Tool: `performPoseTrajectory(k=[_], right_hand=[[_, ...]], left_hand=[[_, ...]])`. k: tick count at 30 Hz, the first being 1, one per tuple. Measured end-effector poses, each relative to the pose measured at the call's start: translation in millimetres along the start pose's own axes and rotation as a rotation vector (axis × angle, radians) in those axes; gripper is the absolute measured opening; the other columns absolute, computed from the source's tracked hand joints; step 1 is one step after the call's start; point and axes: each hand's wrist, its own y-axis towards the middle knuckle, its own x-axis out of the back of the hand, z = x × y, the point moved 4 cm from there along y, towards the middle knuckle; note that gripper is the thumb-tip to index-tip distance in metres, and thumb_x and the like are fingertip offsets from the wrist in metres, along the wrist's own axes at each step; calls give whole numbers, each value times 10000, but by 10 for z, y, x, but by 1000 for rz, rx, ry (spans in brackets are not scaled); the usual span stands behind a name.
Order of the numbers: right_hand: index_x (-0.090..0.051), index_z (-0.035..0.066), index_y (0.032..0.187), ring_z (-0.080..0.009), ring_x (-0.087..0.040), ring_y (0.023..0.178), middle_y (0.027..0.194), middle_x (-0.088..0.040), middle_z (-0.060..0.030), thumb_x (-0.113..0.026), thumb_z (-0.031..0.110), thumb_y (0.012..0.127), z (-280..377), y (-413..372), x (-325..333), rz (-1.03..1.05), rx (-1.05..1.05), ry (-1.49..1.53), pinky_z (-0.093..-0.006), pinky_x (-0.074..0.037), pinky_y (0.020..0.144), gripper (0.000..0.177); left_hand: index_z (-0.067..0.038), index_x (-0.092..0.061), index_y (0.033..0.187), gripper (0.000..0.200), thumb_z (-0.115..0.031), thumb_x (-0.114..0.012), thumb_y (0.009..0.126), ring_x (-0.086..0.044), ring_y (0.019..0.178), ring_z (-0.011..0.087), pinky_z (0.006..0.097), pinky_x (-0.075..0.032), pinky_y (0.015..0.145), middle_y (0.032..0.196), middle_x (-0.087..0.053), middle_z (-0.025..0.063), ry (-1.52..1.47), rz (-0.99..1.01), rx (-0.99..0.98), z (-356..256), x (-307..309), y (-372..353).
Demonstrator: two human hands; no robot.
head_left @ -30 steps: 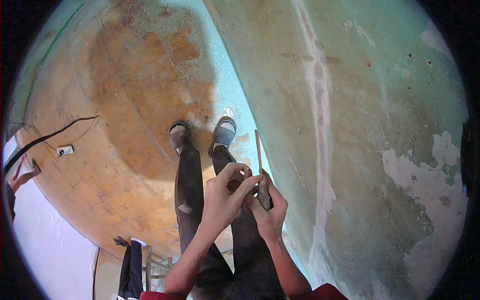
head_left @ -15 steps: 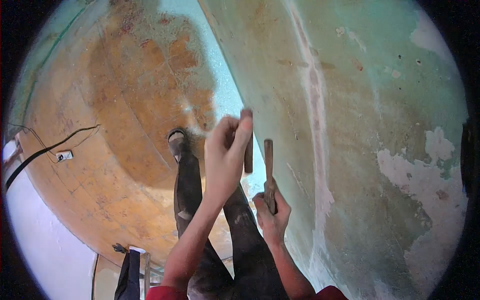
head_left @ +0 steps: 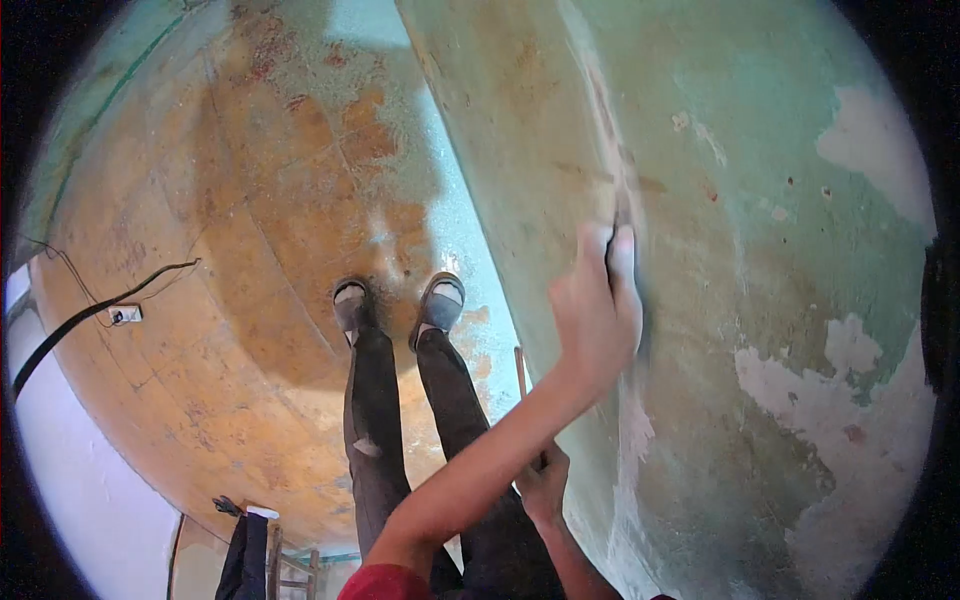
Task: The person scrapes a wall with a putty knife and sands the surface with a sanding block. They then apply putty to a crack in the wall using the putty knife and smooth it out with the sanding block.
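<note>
My left hand (head_left: 598,305) reaches across to the green wall (head_left: 700,270), its fingers closed round a slim dark tool (head_left: 622,208). The tool's tip lies at the pale vertical strip (head_left: 603,110) of bare plaster; motion blurs it, so I cannot tell whether it touches. Lower down, partly behind my left forearm, my right hand (head_left: 545,485) is closed round a tool with a thin brown shaft (head_left: 520,372). Most of that tool is hidden by the forearm.
My feet in dark sandals (head_left: 440,300) stand on the worn orange floor (head_left: 270,240) beside the wall. A black cable (head_left: 100,297) and a white socket box (head_left: 125,314) lie at the left. Dark cloth (head_left: 243,560) hangs near a wooden stool (head_left: 297,575) at the bottom left.
My left hand has moved right with its tool, from above the floor to the wall strip. My right hand has dropped slightly, and its tool is now partly covered. Both feet now show.
</note>
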Motion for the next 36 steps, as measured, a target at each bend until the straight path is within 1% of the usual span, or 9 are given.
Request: performPoseTrajectory(k=[2, 4, 8, 14, 17, 24, 26, 28, 36], right_hand=[[-471, -60, 1414, -83, -549, 840, 897, -634, -16, -749, 337, 900, 54, -53, -9, -9, -46, 118, -269, -463, 838, 708], [-478, -51, 1414, -92, -554, 839, 903, -640, -10, -745, 352, 902, 25, -53, -8, -33, -117, 180, -288, -466, 864, 704], [-472, -55, 1416, -93, -543, 837, 893, -622, 8, -754, 316, 898, 53, 22, 59, 11, -85, 91, -278, -465, 858, 697], [-473, -62, 1410, -96, -590, 939, 1071, -683, -69, -757, 296, 895, -16, 4, 85, 26, -135, 1, -261, -469, 878, 689], [-471, -62, 1413, -72, -555, 849, 963, -648, -25, -759, 297, 894, -229, -10, 172, 59, -110, -93, -241, -467, 817, 694], [-493, -51, 1401, -92, -568, 852, 945, -653, -26, -755, 314, 893, -297, -9, 208, 68, -163, -91, -263, -479, 774, 678], [-487, -55, 1404, -92, -560, 826, 918, -642, -18, -753, 325, 894, -303, -91, 170, 95, -176, -129, -254, -470, 770, 690], [-511, -54, 1377, -96, -558, 833, 925, -645, -30, -751, 315, 892, -264, -216, 141, 46, -154, 28, -265, -477, 792, 656], [-507, -24, 1397, -115, -592, 927, 1045, -681, -76, -759, 292, 881, -380, -330, 193, 67, -217, -83, -283, -490, 861, 654]], left_hand=[[-17, -494, 887, 207, -176, -556, 1005, -426, 542, 143, 336, -386, 519, 607, -451, 107, 15, 11, -22, 111, -85, 128], [-67, -556, 996, 52, -117, -556, 985, -529, 526, 395, 452, -398, 513, 651, -500, 218, 90, -53, -168, -2, -161, 824], [-42, -562, 1022, 80, -98, -546, 967, -543, 548, 368, 448, -401, 516, 660, -493, 218, 14, 96, -56, 146, 15, -117], [-29, -609, 1208, 322, -45, -559, 890, -618, 606, 339, 432, -453, 577, 689, -535, 225, -5, 84, -87, -38, -93, 807], [-1, -603, 1057, 167, -54, -547, 909, -607, 614, 366, 457, -437, 574, 702, -545, 233, -23, 166, -194, 221, 80, -205], [-10, -614, 1074, 193, -85, -549, 909, -605, 623, 317, 408, -436, 568, 718, -572, 213, 100, 310, 34, 231, 102, 100], [7, -608, 1151, 289, -9, -549, 868, -649, 696, 396, 462, -488, 641, 761, -581, 269, 39, 243, -250, 120, 170, -110], [4, -607, 1142, 269, -23, -564, 878, -646, 703, 408, 465, -486, 638, 767, -581, 271, 16, 408, 81, 102, 135, 119], [-13, -587, 1162, 236, -139, -577, 962, -619, 793, 467, 455, -481, 635, 820, -590, 286, -18, 487, 123, -14, 170, 24]])
